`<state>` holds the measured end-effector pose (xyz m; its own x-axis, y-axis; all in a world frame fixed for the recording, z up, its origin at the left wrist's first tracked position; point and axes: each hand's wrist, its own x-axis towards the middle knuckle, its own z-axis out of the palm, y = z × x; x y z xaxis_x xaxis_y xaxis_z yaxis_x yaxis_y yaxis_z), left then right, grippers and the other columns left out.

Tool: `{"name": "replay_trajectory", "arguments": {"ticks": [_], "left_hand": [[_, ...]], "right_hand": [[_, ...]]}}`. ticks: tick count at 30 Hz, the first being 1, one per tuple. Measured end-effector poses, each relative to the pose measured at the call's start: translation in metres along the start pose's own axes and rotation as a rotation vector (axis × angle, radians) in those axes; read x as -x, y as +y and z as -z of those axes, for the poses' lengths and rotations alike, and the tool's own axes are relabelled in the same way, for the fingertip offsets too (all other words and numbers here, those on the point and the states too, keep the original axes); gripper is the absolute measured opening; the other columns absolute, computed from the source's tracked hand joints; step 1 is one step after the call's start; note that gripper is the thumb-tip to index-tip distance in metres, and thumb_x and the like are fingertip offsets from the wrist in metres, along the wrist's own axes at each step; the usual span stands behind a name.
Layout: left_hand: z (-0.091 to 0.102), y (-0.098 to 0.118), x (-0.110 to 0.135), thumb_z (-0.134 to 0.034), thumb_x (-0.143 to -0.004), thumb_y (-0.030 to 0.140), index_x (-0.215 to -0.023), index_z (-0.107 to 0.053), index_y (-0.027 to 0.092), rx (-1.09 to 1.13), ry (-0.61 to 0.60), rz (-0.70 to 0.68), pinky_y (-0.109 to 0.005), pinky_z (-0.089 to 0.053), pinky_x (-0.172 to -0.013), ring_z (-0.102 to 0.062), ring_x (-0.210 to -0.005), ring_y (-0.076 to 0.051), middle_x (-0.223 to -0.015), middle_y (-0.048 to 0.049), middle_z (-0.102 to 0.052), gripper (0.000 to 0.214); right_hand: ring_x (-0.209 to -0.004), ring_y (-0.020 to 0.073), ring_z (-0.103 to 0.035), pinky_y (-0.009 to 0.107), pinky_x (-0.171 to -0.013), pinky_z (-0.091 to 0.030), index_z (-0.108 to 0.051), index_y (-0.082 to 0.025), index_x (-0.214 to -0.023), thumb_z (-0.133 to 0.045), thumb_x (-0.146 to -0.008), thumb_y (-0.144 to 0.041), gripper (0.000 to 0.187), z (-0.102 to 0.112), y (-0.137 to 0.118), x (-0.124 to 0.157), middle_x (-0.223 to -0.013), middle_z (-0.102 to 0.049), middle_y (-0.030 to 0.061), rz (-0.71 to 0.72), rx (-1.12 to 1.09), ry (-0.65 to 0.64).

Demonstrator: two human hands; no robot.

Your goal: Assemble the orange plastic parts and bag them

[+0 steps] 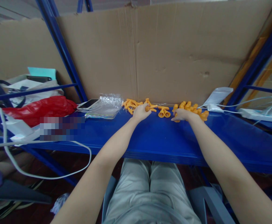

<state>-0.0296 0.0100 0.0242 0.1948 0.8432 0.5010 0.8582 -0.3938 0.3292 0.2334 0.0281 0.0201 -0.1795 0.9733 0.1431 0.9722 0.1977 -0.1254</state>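
Small orange plastic parts lie in two heaps at the back of a blue shelf point(150, 137). My left hand point(140, 112) is closed on one orange piece point(147, 108) beside the left heap point(131, 104). My right hand point(182, 114) rests curled on the shelf at the edge of the right heap point(193, 107), with an orange piece point(175, 107) showing at its fingers. Two orange cone-shaped parts point(164, 112) lie between the hands.
A cardboard wall point(173, 53) backs the shelf. To the left lie a clear plastic bag point(106, 105), a phone point(89, 103) with white cables, and a red bag point(40, 109). A white pouch point(216, 96) and a power strip point(262, 114) sit on the right. My knees are below the shelf.
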Motion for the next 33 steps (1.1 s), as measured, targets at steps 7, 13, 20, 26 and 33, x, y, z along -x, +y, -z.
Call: {"name": "replay_trajectory", "arguments": {"ticks": [7,13,20,26,33], "left_hand": [[0.002,0.001,0.001,-0.064,-0.085,0.028,-0.121,-0.068,0.017,-0.009,-0.015,-0.006,-0.034,-0.051,-0.091,-0.068,-0.104,-0.026,-0.112,-0.0095,-0.074,0.037],[0.002,0.002,0.002,-0.065,-0.085,0.028,-0.120,-0.069,0.019,-0.012,-0.008,-0.005,-0.034,-0.051,-0.090,-0.068,-0.104,-0.026,-0.110,-0.0079,-0.074,0.036],[0.001,0.001,0.002,-0.065,-0.085,0.028,-0.121,-0.068,0.020,-0.001,-0.010,-0.001,-0.034,-0.051,-0.091,-0.068,-0.106,-0.027,-0.112,-0.0085,-0.074,0.037],[-0.001,0.000,0.001,-0.066,-0.084,0.028,-0.122,-0.068,0.020,-0.007,-0.005,-0.008,-0.034,-0.051,-0.091,-0.068,-0.105,-0.026,-0.110,-0.0081,-0.074,0.038],[-0.002,0.000,0.000,-0.067,-0.084,0.028,-0.121,-0.068,0.020,-0.012,-0.022,-0.011,-0.033,-0.051,-0.091,-0.068,-0.103,-0.025,-0.108,-0.0071,-0.074,0.038]], "right_hand": [[-0.095,0.0372,-0.070,0.055,-0.085,-0.054,-0.069,-0.022,-0.094,-0.081,-0.066,-0.032,0.033,0.000,-0.003,0.004,-0.094,-0.073,0.0110,-0.083,-0.048,-0.033],[-0.084,0.0315,-0.072,0.046,-0.077,-0.056,-0.068,-0.024,-0.099,-0.074,-0.066,-0.022,0.033,0.003,-0.006,0.004,-0.093,-0.074,0.0077,0.045,-0.064,-0.039],[-0.099,0.0319,-0.070,0.041,-0.085,-0.054,-0.067,-0.022,-0.113,-0.068,-0.068,-0.010,0.047,0.011,-0.018,0.007,-0.110,-0.074,0.0114,-0.003,-0.037,0.108],[-0.110,0.0315,-0.066,0.043,-0.095,-0.050,-0.072,-0.023,-0.114,-0.068,-0.076,-0.015,0.038,0.010,-0.021,0.004,-0.117,-0.073,0.0096,0.076,-0.046,0.177],[-0.109,0.0242,-0.066,0.036,-0.101,-0.049,-0.071,-0.023,-0.123,-0.068,-0.080,-0.013,0.044,0.008,-0.027,0.005,-0.118,-0.066,0.0094,0.222,-0.096,0.233]]}}
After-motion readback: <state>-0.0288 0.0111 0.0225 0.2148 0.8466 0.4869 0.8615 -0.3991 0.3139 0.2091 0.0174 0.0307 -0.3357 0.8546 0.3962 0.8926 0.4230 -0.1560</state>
